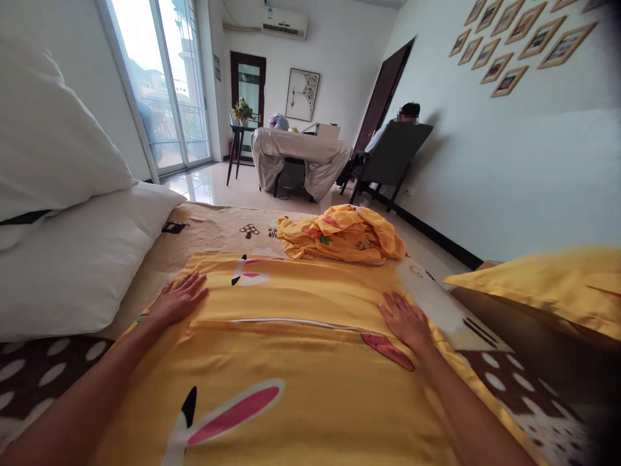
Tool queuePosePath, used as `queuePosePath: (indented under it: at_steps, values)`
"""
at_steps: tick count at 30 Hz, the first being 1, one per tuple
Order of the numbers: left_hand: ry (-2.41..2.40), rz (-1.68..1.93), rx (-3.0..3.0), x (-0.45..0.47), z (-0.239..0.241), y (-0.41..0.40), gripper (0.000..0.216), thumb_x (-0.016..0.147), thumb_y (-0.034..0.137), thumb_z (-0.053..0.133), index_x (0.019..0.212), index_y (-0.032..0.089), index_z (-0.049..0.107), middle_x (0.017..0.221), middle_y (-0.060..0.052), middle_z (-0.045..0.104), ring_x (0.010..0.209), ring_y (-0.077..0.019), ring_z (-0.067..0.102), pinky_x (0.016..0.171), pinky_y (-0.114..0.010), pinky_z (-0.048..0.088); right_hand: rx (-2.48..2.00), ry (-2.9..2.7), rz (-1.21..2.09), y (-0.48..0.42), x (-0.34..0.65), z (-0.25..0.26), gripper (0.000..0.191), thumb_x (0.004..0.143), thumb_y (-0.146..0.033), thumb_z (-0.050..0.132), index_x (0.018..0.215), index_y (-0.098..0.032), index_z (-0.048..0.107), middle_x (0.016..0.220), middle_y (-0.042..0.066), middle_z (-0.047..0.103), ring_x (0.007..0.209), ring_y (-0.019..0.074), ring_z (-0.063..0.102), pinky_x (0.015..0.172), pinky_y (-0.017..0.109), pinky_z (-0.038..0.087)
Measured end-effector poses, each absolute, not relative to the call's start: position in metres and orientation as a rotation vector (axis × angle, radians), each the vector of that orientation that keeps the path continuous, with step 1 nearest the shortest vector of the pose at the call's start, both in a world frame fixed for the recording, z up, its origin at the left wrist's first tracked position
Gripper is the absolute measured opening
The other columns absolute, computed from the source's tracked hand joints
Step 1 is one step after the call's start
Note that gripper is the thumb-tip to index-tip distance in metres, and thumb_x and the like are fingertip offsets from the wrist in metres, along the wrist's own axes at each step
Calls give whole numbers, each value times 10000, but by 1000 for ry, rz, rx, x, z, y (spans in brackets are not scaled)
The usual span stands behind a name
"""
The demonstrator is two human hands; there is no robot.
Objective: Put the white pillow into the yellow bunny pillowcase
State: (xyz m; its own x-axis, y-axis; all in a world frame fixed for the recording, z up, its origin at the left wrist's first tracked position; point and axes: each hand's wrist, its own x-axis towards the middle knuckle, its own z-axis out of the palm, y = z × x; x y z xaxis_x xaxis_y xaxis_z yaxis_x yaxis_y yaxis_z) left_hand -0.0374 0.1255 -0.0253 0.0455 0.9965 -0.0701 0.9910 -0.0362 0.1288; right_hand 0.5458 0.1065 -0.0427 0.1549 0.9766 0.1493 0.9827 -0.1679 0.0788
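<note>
A yellow rabbit-print bedding cover (310,388) lies spread out in front of me, with a white line or slit running across it. My left hand (183,299) rests flat on its left edge, fingers stretched out. On the right side of the cover, my right hand (405,318) lies palm down with fingers spread, just above a printed carrot shape. Neither hand grips anything. Beyond the cover sits a crumpled orange-yellow cloth (339,236) with a carrot print.
Bare white pillows (63,259) are piled at the left. A patterned blanket (218,223) lies beneath the cover. To the right is a yellow pillow (543,285). Farther back stand a draped table (301,145) and a dark chair (400,155) with a person seated.
</note>
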Motion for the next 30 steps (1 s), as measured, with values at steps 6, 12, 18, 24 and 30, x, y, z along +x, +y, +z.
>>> queuePosePath:
  at_steps: [6, 12, 18, 24, 30]
  values:
    - [2000, 379, 2429, -44, -1, 112, 548, 879, 347, 268, 1288, 96, 532, 1381, -131, 502, 1322, -239, 421, 1118, -401, 274, -2270, -1902, -620, 83, 558, -32, 488, 922, -282, 256, 1297, -112, 517, 1399, 175, 465, 1327, 268, 378, 1065, 500, 263]
    - [1541, 365, 2617, 83, -5, 84, 549, 957, 419, 247, 1446, 190, 344, 1487, -60, 359, 1379, -177, 331, 1130, -368, 270, -1754, -2323, 3, 64, 415, -16, 490, 954, -340, 266, 1372, -168, 456, 1445, 92, 429, 1359, 194, 346, 1084, 393, 297]
    - [1532, 325, 2685, 51, -42, 56, 523, 963, 500, 261, 1456, 331, 292, 1522, 8, 276, 1424, -188, 220, 1165, -423, 168, -1800, -2313, 92, 40, 422, -40, 525, 957, -431, 270, 1436, -237, 366, 1502, 39, 336, 1397, 195, 275, 1139, 452, 207]
    - [1861, 172, 2639, -61, -48, 41, 550, 940, 465, 267, 1460, 290, 294, 1505, 5, 314, 1413, -218, 249, 1133, -452, 242, -2046, -2176, -206, 11, 550, -56, 532, 929, -393, 241, 1373, -210, 469, 1447, 67, 429, 1362, 219, 345, 1108, 443, 270]
    - [2014, 373, 2681, -93, -54, 8, 569, 921, 391, 205, 1462, 453, 40, 1484, 98, 314, 1372, -251, 331, 1073, -576, 290, -2195, -1993, -526, -21, 585, -51, 531, 893, -352, 275, 1334, -173, 510, 1434, 119, 438, 1346, 271, 360, 1086, 510, 268]
